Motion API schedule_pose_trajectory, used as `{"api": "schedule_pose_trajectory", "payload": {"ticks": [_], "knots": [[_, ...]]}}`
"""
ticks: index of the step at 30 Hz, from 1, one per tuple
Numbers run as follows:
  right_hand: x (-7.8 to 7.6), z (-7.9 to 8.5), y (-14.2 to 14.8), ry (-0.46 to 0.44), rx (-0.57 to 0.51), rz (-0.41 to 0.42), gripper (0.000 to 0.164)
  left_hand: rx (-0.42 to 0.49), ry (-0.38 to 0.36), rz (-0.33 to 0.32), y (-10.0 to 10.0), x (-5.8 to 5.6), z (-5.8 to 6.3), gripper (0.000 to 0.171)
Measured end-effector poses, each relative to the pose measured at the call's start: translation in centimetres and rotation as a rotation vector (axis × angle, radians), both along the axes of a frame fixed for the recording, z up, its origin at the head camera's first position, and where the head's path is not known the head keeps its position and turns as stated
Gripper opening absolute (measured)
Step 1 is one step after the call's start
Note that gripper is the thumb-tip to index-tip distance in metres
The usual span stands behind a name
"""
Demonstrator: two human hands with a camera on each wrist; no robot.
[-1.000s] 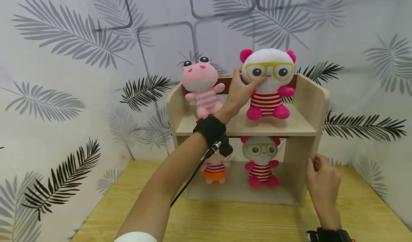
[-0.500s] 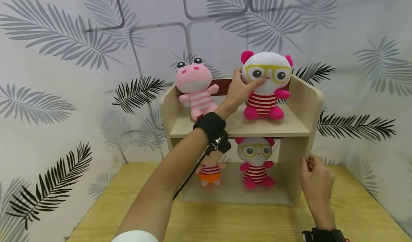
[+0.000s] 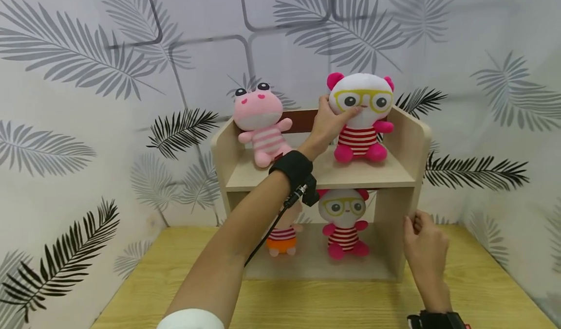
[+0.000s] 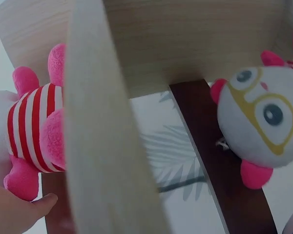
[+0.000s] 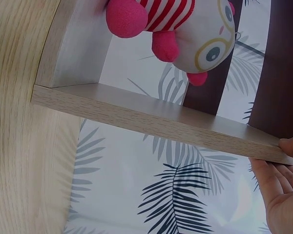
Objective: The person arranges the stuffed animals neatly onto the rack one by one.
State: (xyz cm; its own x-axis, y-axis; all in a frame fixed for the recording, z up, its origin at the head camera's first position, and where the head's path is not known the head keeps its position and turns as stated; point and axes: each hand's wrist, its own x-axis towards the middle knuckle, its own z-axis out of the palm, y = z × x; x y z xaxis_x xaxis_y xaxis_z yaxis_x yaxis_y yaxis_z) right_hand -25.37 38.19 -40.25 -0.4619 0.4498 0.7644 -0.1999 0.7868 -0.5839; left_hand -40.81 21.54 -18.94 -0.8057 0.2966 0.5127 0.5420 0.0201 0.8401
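My left hand (image 3: 329,124) grips a panda plush toy (image 3: 360,143) by the side of its head, thumb across its cheek. The panda is white and pink with yellow glasses and a red-striped body, upright at the right of the top shelf. In the left wrist view its striped belly (image 4: 36,127) shows beyond the shelf board, which hides part of the toy. Whether its bottom touches the board I cannot tell. My right hand (image 3: 426,248) pinches the front edge of the shelf's right side panel (image 5: 151,119), with thumb and fingers on opposite faces in the right wrist view.
The two-tier wooden shelf (image 3: 364,175) stands on a yellow wood-grain table (image 3: 333,304). A pink frog-like plush (image 3: 260,124) leans at the top left. Below sit another panda plush (image 3: 344,227) and a plush in orange shorts (image 3: 282,241), partly behind my left forearm.
The head view has swung slightly, so the scene sits further left. Relative to the shelf, the held panda has shifted a little right and back. My right hand keeps its place on the panel.
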Motion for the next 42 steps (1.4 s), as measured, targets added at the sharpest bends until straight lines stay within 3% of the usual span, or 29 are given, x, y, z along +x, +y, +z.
{"api": "schedule_pose_trajectory", "payload": {"ticks": [7,17,22,28,31,36,42], "knots": [[-0.1,-0.1,0.0,0.018,0.02,-0.004,0.018,-0.02,-0.016,0.038,1.0,-0.4,0.3,0.067],[0.1,0.0,0.0,0.002,0.005,-0.002,0.018,-0.034,-0.015,0.036,1.5,-0.6,0.1,0.073],[0.0,0.0,0.0,0.003,0.009,-0.001,0.018,-0.045,-0.021,0.019,1.1,-0.7,0.2,0.078],[-0.1,-0.1,-0.1,0.002,0.01,0.009,0.018,-0.054,-0.1,-0.009,0.0,-0.7,0.2,0.089],[0.0,-0.1,-0.4,0.008,0.019,0.017,0.017,-0.059,-0.121,0.007,-0.8,-0.6,0.2,0.088],[0.2,-0.1,-0.6,0.01,0.027,0.012,0.017,-0.027,-0.165,0.008,-2.3,0.5,0.6,0.085],[0.3,0.0,-0.2,-0.005,0.023,0.001,0.019,0.0,-0.18,-0.007,-4.7,3.0,0.9,0.08]]}}
